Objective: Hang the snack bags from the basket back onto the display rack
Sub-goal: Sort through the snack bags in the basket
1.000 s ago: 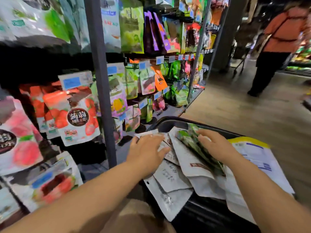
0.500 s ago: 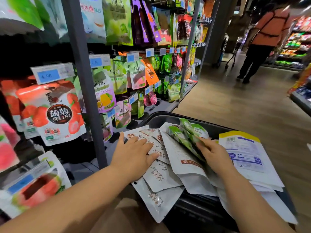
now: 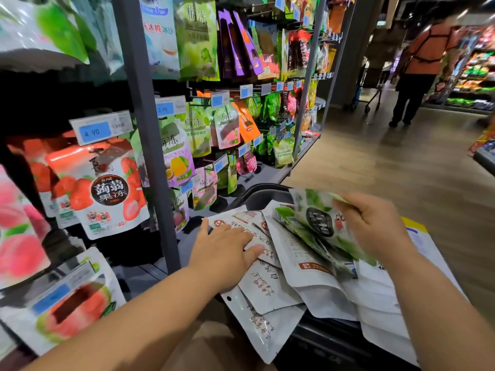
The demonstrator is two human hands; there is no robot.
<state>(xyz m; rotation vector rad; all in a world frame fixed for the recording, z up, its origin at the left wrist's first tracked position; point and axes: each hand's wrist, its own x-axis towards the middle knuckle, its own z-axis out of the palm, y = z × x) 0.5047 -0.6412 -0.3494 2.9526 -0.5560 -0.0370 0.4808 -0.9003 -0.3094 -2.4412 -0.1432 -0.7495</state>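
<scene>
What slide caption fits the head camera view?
Right hand holds a green snack bag over the basket; left hand rests on white bags.

A wood-look plank floor [image 3: 375,170] runs down the aisle, catching soft glare from the lights overhead. At the far end stands a dark square pillar [image 3: 348,49]. Past it, a person in an orange top and dark trousers [image 3: 420,54] faces away, beside a wire trolley [image 3: 373,92]. Brightly lit shelves [image 3: 476,76] of colourful goods line the far right.
</scene>
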